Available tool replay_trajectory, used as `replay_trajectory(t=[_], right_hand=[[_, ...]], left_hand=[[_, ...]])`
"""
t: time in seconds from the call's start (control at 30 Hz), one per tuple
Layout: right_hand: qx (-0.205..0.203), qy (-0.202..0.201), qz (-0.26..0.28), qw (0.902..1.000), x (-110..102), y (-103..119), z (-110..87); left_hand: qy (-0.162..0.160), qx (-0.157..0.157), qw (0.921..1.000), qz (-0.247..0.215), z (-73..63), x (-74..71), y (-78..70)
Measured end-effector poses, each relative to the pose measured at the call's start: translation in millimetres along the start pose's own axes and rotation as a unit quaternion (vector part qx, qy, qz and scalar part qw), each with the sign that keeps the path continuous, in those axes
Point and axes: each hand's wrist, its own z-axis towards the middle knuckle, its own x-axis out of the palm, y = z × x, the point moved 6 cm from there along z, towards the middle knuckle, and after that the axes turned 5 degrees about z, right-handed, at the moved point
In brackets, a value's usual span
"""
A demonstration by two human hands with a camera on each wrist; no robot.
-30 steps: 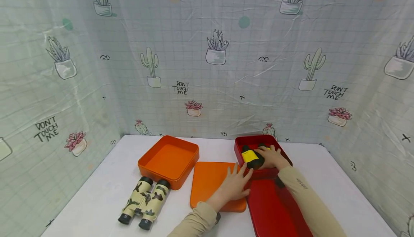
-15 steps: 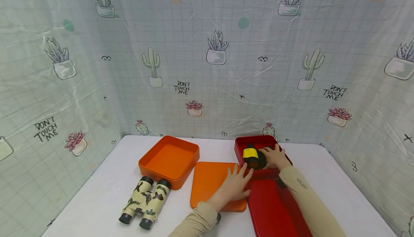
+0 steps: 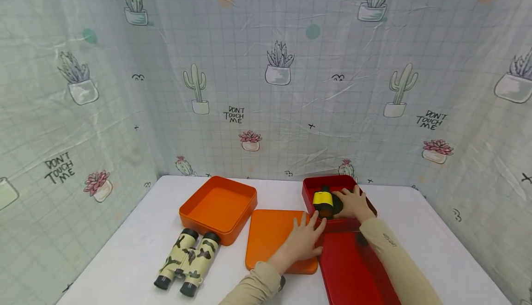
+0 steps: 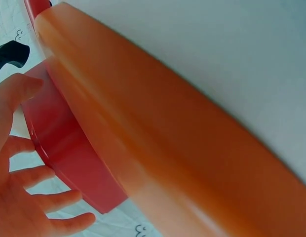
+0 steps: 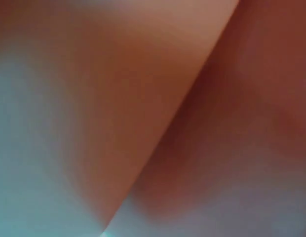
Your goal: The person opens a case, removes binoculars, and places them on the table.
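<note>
A pair of black binoculars with a yellow band (image 3: 323, 198) lies inside the red box (image 3: 338, 225) at the back right. My right hand (image 3: 351, 204) reaches over the box's front wall and holds their right-hand barrel, which its fingers partly hide. My left hand (image 3: 301, 241) has its fingers spread, with the fingertips at the box's near left corner. In the left wrist view those fingers (image 4: 34, 175) lie along the red wall, beside the orange lid (image 4: 158, 108). Blur fills the right wrist view, so the grip cannot be made out there.
Flat in front of the red box lies a red lid (image 3: 351, 272), partly under my right forearm. An orange box (image 3: 218, 203) stands at the back left, with camouflage binoculars (image 3: 199, 259) just before it. Patterned sheeting (image 3: 278, 111) encloses the white table (image 3: 120, 259).
Inside the red box the black binoculars have turned, and their yellow-banded barrel now points more toward me. My right hand has shifted slightly right with them; the left stays put.
</note>
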Motion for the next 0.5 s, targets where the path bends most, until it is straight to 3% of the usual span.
replay_trajectory(t=[0.5], right_hand=[[-0.013, -0.019, -0.013, 0.9997, -15.3, 1.5, 3.6]], left_hand=[[0.009, -0.004, 0.9999, -0.005, -1.1, -3.9, 1.5]])
